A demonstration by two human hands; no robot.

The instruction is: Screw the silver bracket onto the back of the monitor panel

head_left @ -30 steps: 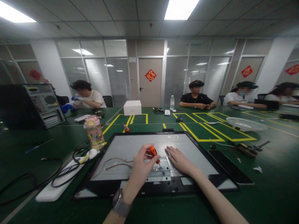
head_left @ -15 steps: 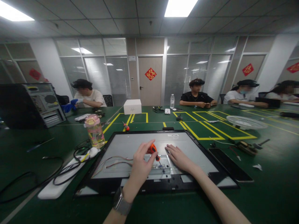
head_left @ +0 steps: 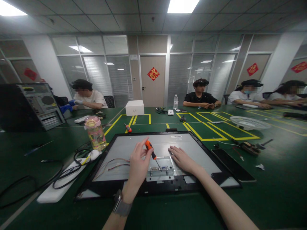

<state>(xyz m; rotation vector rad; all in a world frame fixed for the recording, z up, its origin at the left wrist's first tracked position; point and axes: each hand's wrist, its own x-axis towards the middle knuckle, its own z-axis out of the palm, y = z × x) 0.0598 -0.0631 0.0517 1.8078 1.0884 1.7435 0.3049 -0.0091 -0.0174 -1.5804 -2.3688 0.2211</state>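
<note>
An orange-and-black screwdriver is gripped near its handle by my left hand, the wrist wearing a grey-banded watch. Its shaft slants down to the right, and the tip is at a metal bracket on a flat display panel. Whether the tip sits in a screw I cannot make out. My right hand lies flat on the panel's grey back, just right of the bracket, fingers stretched out and holding nothing. Thin wires run across the panel left of the bracket.
Left of the panel are a pink-lidded bottle, a white power strip with black cables, and a computer case. A black phone-like slab lies right. A red screwdriver and white box stand beyond. Several people sit opposite.
My left hand has shifted left with the screwdriver, which now tilts more and shows more of its shaft and the bracket. The right hand stays flat on the panel.
</note>
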